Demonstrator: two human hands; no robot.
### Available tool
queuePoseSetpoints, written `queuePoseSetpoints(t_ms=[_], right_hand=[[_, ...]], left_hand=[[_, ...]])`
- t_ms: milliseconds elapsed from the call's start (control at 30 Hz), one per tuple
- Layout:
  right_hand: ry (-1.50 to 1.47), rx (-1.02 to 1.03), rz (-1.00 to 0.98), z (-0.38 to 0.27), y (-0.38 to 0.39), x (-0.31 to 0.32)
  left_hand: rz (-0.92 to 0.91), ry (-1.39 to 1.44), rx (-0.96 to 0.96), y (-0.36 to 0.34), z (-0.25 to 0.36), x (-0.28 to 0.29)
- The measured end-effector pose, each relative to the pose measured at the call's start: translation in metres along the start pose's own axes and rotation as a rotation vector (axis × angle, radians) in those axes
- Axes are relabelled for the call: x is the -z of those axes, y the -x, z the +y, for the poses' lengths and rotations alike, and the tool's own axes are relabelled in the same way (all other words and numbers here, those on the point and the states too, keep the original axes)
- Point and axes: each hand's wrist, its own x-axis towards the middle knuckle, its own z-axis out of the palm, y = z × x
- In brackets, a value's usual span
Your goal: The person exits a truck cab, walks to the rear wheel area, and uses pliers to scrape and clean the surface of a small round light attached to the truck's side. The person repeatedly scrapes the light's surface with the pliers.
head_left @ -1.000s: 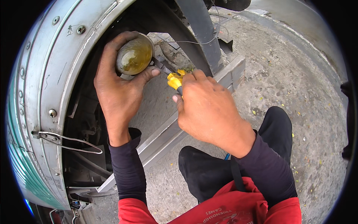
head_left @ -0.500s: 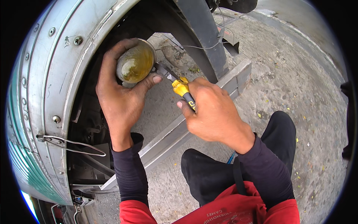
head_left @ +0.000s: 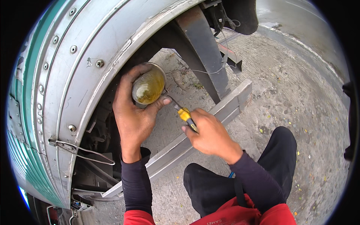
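My left hand [head_left: 133,112] is wrapped round a round lamp [head_left: 148,84] with a dull metal rim and a yellowish glassy face, thumb at its lower right. My right hand [head_left: 208,133] grips yellow-and-black pliers [head_left: 184,114] by the handles. Their dark jaws reach up to the lower right edge of the lamp, beside my left thumb; exactly what they bite on is too small to tell. Both hands are over the dark opening inside a riveted metal vehicle body.
Riveted panel [head_left: 75,75] with a bent wire hook [head_left: 93,157] fills the left. A dark grey strut [head_left: 198,48] hangs above, with a loose thin wire [head_left: 210,71]. A metal beam [head_left: 232,101] crosses behind my hands. My bent knees [head_left: 277,157] rest over speckled concrete [head_left: 311,120].
The whole scene sits lower in the picture as the view shifts. My hands, still holding lamp and pliers, appear lower and slightly right; the pliers now show more of their long axis.
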Motion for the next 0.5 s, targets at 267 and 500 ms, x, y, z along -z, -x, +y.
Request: queuePoseSetpoints(t_ms=[267,500], right_hand=[[0.277,0.124,0.303,-0.014,0.033,0.002],[0.775,0.230,0.331,-0.036,0.020,0.036]], left_hand=[[-0.018,-0.007,-0.017,0.004,-0.007,0.001],[-0.051,-0.392,-0.222,0.010,0.012,0.014]])
